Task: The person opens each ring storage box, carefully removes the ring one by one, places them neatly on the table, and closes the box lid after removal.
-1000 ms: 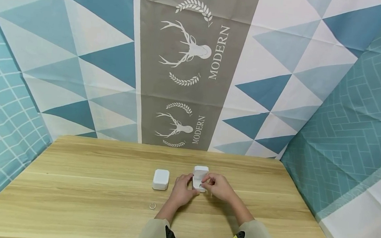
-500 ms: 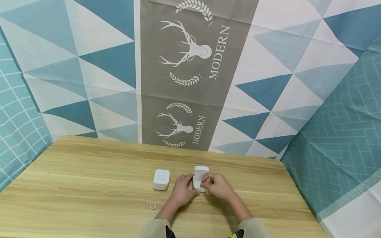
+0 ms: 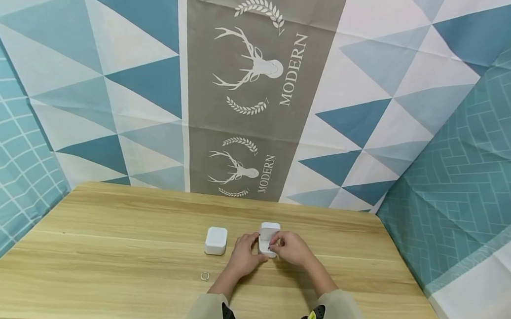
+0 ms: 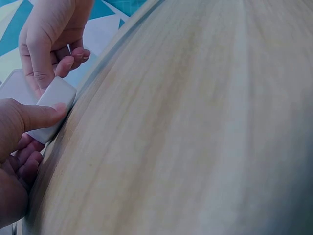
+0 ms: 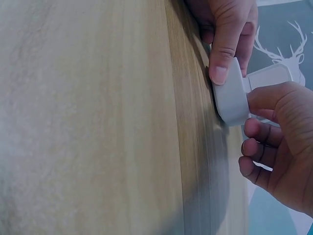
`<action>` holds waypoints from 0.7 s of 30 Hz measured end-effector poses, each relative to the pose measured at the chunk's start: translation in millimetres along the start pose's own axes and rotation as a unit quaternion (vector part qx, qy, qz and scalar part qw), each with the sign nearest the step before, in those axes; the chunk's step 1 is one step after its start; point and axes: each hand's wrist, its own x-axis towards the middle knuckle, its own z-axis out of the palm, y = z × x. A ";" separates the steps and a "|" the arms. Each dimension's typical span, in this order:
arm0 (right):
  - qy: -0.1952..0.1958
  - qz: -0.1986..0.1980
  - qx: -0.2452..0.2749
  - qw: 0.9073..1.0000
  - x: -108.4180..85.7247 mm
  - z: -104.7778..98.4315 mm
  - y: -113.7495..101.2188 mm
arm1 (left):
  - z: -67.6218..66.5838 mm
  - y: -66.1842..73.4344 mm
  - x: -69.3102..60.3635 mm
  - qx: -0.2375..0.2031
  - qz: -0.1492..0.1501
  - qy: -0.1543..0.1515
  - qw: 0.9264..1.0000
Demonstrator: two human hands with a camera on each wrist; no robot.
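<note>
A white ring box (image 3: 269,232) stands with its lid up on the wooden table, seen best in the head view. My left hand (image 3: 244,257) holds its base from the left, the thumb (image 4: 46,115) on the front. My right hand (image 3: 294,250) reaches into the box from the right, thumb and forefinger pinched together. A tiny thing that looks like a ring (image 3: 269,248) shows at those fingertips; most of it is hidden. In the right wrist view the box (image 5: 231,100) hides the tips of the pinching fingers. The other right fingers (image 5: 259,152) are curled loosely outside.
A second white box (image 3: 216,241), lid down, stands left of my left hand. Nearer me lies a silver ring (image 3: 205,276) on the wooden table (image 3: 119,268), left of my left forearm. Patterned cloth (image 3: 243,79) hangs behind the table and along both sides.
The right wrist and forearm shift very slightly to the left, while the right fingertips stay inside the box. My left hand, both boxes and the loose ring stay in place.
</note>
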 end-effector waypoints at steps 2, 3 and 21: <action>-0.005 0.000 -0.007 1.000 0.4 -0.2 -0.7 | 0.0 0.1 -0.1 -0.003 -0.003 0.000 1.000; -0.007 -0.001 -0.012 1.000 0.5 -0.2 -0.9 | 0.1 0.1 -0.2 -0.005 -0.004 0.000 1.000; -0.009 0.018 -0.035 0.999 3.2 -0.4 -5.0 | 0.8 -0.8 0.5 -0.005 -0.004 0.004 1.000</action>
